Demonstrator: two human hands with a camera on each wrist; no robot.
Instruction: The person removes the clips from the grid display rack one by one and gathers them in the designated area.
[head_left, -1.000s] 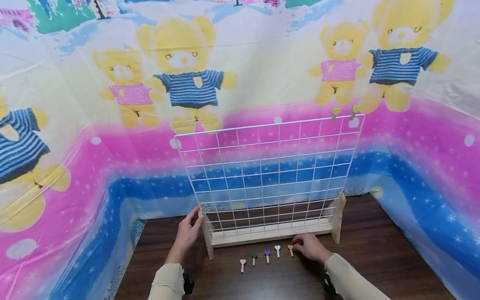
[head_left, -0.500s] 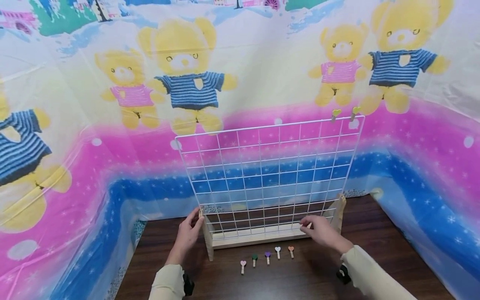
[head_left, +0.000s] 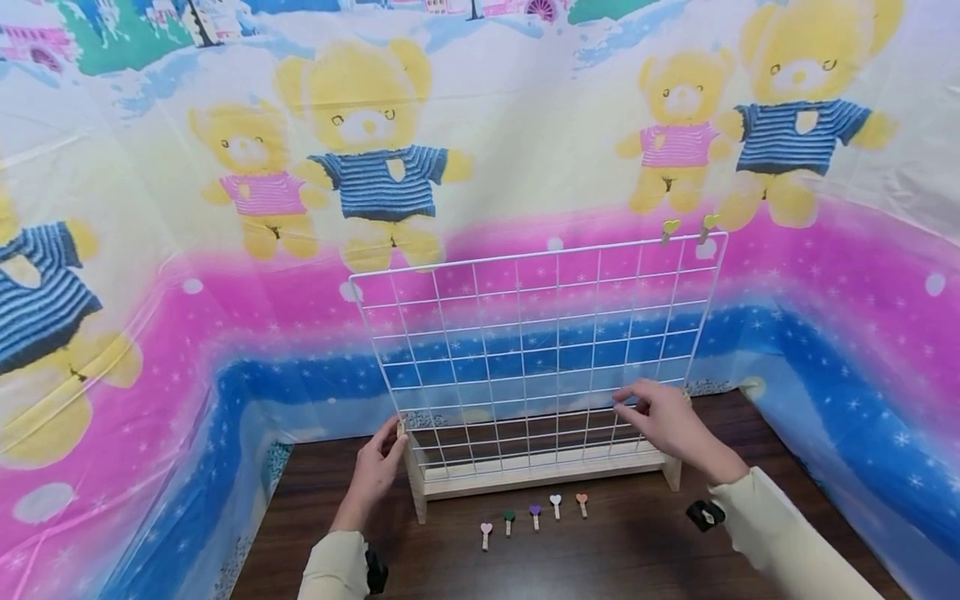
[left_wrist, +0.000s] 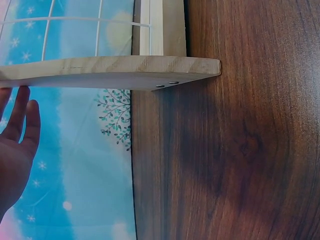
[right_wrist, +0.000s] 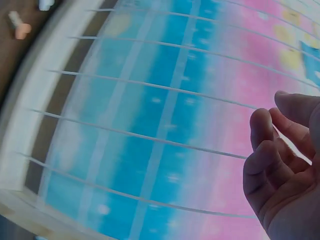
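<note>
My left hand (head_left: 377, 461) holds the upper end of the wooden stand's left side piece (head_left: 415, 479), fingertips against the wood in the left wrist view. A white wire grid (head_left: 525, 361) stands upright in that stand. In front of the grid's lower right part hovers my right hand (head_left: 671, 423), fingers loosely bent, with nothing between thumb and fingers in the right wrist view. On the table lies a row of small wooden clothespins with heart tops: pink (head_left: 486, 536), green (head_left: 509, 522), purple (head_left: 536, 516), white (head_left: 556, 505) and orange (head_left: 582, 504).
Two yellow heart clothespins, one (head_left: 669, 230) left of the other (head_left: 708, 227), are clipped to the grid's top right edge. A dark wooden table (head_left: 600, 562) carries the stand. Behind it hangs a cloth with printed bears (head_left: 525, 150).
My right hand has left the orange clothespin, rising and moving right to the front of the grid. The clothespins lie as before. My left hand stays on the stand.
</note>
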